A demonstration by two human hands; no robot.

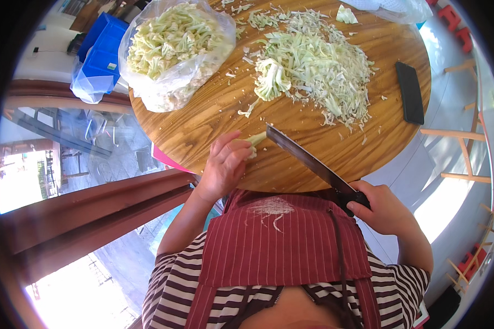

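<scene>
My left hand (225, 163) has its fingers closed on a pale cauliflower piece (256, 139) near the front of the round wooden table (195, 133). In my right hand (387, 209) is the black handle of a kitchen knife (313, 163). Its long blade points up and left, with the tip beside the cauliflower piece. Beyond the blade lies a larger cauliflower floret (272, 80), against a wide heap of pale green and white shredded vegetable (337, 71). At the far left, a clear plastic bag (167, 98) stands open, full of cut cauliflower (175, 38).
A black phone (409, 93) lies at the table's right edge. Small crumbs and a pale chunk (346, 15) dot the wood. White plastic (392, 8) sits at the back right. Left of the table is a blue crate (101, 52); a brown beam (99, 219) runs close by my left side.
</scene>
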